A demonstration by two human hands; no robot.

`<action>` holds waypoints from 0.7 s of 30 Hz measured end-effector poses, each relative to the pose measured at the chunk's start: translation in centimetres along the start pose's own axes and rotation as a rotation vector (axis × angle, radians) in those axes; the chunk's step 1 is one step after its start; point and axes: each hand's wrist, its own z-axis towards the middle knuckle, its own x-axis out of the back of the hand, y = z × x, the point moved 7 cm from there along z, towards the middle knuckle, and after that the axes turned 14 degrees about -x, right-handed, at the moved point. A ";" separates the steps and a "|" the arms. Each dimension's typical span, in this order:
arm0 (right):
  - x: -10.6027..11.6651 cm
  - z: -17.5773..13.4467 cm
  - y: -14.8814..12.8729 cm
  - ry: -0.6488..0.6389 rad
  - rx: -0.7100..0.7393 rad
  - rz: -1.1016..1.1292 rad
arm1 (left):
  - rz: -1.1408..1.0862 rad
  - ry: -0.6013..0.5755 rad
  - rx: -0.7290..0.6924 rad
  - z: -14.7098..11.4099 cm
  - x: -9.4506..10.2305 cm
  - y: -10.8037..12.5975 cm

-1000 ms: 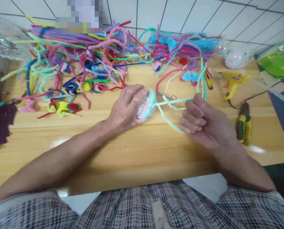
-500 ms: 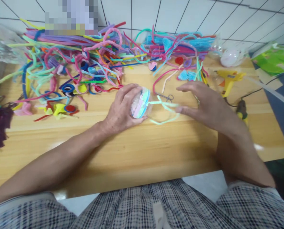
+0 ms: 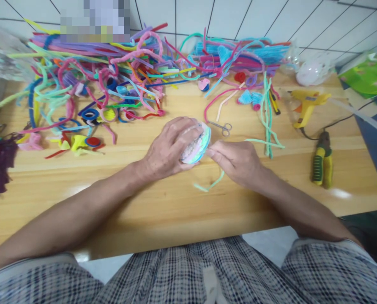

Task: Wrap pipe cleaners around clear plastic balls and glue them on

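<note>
My left hand (image 3: 172,145) is wrapped round a clear ball (image 3: 197,145) that has bands of pastel pipe cleaner wound about it, in pink, mint and blue. Against the ball's right side, my right hand (image 3: 236,160) is closed in a pinch on a mint-green pipe cleaner (image 3: 214,181). One loose length of it hangs below the fingers; a light green piece also sticks out behind the hand. The pinched spot itself is hidden by the fingers. Small scissors (image 3: 225,128) lie on the table just beyond my right hand.
Pipe cleaners (image 3: 90,71) in many colours heap along the back. Mint pipe cleaners (image 3: 267,122) lie to the right, near a yellow glue gun (image 3: 307,103), a cutter knife (image 3: 274,103) and green-yellow pliers (image 3: 322,162). Clear balls (image 3: 313,72) sit at the back right.
My right hand has moved left and down to the ball, and its spread fingers have closed on the mint pipe cleaner. The ball has shifted slightly right and turned in my left hand.
</note>
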 end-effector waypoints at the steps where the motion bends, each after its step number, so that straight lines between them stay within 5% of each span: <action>1: 0.0 -0.2 -0.1 -0.001 0.004 0.005 | -0.007 -0.002 -0.013 0.1 0.0 0.2; 8: 0.0 -1.4 -0.3 -0.009 0.000 0.013 | 0.051 0.044 -0.137 0.9 0.5 1.1; 15: -0.2 -4.0 -2.3 -0.147 0.077 -0.008 | 0.059 0.123 0.106 0.4 1.7 -1.7; 21: 0.2 -0.1 0.8 0.016 0.078 -0.396 | 0.064 0.168 0.213 -0.5 1.4 -2.0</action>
